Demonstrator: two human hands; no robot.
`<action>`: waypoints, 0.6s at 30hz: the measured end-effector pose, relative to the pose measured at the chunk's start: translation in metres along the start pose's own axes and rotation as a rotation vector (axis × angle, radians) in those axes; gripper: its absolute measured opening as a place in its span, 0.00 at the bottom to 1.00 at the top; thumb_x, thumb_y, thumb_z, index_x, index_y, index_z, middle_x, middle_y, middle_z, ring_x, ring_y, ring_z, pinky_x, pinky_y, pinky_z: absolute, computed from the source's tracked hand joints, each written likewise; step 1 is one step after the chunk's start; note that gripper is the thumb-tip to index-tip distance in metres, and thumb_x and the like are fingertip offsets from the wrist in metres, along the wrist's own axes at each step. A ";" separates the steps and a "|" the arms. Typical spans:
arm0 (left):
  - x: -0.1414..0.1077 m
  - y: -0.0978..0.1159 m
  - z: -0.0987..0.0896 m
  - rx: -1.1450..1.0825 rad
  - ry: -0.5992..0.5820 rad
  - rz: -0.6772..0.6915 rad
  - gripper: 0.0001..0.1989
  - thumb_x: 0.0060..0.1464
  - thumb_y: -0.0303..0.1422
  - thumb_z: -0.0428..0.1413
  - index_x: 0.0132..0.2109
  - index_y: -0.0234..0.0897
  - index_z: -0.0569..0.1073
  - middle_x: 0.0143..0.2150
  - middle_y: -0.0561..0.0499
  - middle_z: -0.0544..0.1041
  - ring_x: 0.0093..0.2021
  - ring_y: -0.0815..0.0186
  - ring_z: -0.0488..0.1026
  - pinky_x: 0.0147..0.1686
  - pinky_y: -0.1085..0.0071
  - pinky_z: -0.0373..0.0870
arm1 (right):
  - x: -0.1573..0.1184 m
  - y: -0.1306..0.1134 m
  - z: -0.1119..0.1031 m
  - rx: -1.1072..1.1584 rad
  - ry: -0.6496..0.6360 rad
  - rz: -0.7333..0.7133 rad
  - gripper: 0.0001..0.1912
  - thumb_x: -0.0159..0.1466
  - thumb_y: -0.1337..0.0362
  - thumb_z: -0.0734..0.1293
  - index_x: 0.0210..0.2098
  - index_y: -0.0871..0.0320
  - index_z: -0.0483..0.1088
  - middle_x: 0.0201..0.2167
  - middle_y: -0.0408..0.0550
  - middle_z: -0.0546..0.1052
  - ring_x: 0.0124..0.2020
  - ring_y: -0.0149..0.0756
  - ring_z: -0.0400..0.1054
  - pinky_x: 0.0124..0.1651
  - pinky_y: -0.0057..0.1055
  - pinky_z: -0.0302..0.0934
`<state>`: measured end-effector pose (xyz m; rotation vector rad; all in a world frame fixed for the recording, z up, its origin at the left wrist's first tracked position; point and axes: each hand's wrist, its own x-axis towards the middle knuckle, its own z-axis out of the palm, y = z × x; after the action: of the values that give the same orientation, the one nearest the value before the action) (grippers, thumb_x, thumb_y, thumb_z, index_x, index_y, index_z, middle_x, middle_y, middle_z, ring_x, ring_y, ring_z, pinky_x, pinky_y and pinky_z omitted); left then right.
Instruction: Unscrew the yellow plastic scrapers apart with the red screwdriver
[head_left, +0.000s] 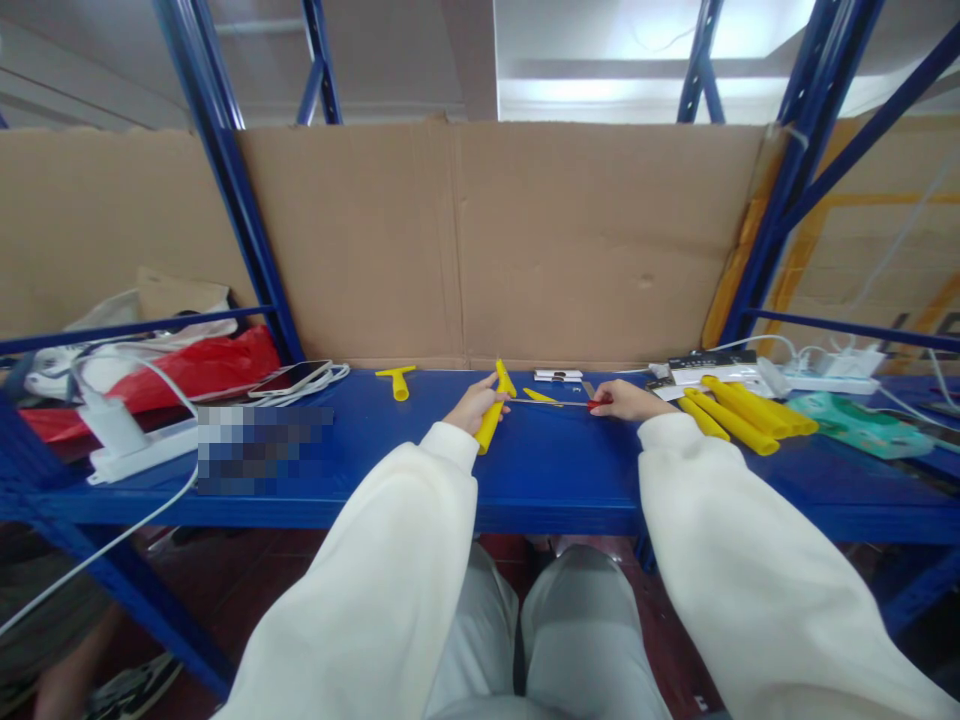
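Our left hand (480, 403) clamped on yellow T-piece (490, 430) over bench (367, 420), seemingly to steady it. Our right hand (627, 400) pinches red-handled rod (556, 403), apparently to aim it at T-piece. Yellow tubes (742, 408) lie beside right sleeve (701, 480), perhaps for easy reach. Left hand hides rod's far end: we cannot tell whether it touches. Black-and-white strips (558, 376) hard to make out.

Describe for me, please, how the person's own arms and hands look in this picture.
Both arms wear loose, plain off-white fabric sleeves, left sleeve and right sleeve, full along the forearm and drawn in at the wrist. No print or marking shows on them. The left hand and right hand are bare, without gloves.
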<state>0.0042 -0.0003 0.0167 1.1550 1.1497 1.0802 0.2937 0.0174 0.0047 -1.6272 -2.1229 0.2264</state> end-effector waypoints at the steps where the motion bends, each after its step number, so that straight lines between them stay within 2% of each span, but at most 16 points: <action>1: 0.000 0.000 0.000 0.005 0.007 0.000 0.39 0.59 0.16 0.52 0.74 0.39 0.56 0.38 0.48 0.79 0.21 0.73 0.69 0.19 0.78 0.62 | -0.001 0.001 -0.001 -0.006 0.020 0.013 0.06 0.54 0.64 0.74 0.24 0.55 0.73 0.24 0.45 0.78 0.29 0.38 0.73 0.36 0.31 0.66; 8: -0.002 0.004 0.002 0.031 0.019 -0.018 0.38 0.59 0.16 0.51 0.74 0.40 0.56 0.35 0.50 0.77 0.20 0.73 0.68 0.19 0.78 0.63 | -0.001 0.008 -0.003 0.038 0.136 0.012 0.07 0.55 0.64 0.73 0.25 0.54 0.71 0.25 0.45 0.78 0.30 0.38 0.73 0.38 0.32 0.67; 13: -0.001 0.003 0.002 0.038 0.017 -0.012 0.38 0.59 0.17 0.52 0.74 0.41 0.55 0.36 0.49 0.78 0.21 0.73 0.68 0.19 0.78 0.63 | 0.002 0.010 -0.001 0.131 0.131 -0.034 0.07 0.56 0.63 0.72 0.26 0.55 0.70 0.26 0.46 0.78 0.32 0.40 0.73 0.41 0.35 0.68; 18: -0.007 0.007 0.004 0.037 0.031 -0.016 0.38 0.60 0.16 0.50 0.74 0.39 0.54 0.31 0.53 0.74 0.20 0.73 0.66 0.18 0.78 0.62 | 0.003 0.010 0.001 0.191 0.120 -0.062 0.08 0.56 0.61 0.72 0.26 0.54 0.69 0.26 0.45 0.77 0.32 0.40 0.73 0.42 0.37 0.69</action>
<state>0.0070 -0.0065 0.0240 1.1592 1.2053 1.0714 0.3011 0.0233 0.0005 -1.4272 -1.9927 0.2947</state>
